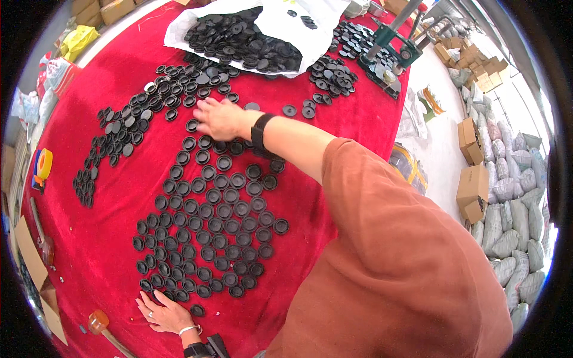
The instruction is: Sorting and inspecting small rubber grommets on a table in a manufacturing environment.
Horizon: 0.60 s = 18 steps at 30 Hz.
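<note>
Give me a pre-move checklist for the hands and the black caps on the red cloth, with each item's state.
1. Right hand in view, flat on the red cloth: ok.
2. Left hand resting beside the arranged black caps: ok.
3. Caps in the group lying cup-up in one layer: ok.
4. Loose caps close to the right hand: ok.
5. Cap under the right palm: cannot tell.
</note>
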### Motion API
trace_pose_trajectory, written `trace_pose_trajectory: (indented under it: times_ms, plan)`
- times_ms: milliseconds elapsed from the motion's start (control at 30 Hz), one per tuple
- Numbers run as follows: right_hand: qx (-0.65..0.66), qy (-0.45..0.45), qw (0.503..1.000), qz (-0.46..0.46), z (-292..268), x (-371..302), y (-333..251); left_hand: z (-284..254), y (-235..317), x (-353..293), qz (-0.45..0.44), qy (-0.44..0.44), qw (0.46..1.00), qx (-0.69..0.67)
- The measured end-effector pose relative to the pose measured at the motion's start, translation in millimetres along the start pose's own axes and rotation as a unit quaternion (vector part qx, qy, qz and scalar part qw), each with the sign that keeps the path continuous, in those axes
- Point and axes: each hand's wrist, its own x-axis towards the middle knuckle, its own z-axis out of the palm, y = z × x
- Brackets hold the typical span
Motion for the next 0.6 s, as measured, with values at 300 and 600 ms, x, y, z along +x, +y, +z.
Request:
trace_pose_trajectory:
  times_ms: [300, 600]
  plan:
    - [0.005, -0.078, 0.997, -0.004, -42, -57, -9, -3, 0, 0, -0.008, -0.006, 1.0, 0.001]
    - [-0.002, -0.078, 0.989, 0.128, -7, 2, 66, 0, 0, 0, -0.003, -0.001, 1.0, -0.002]
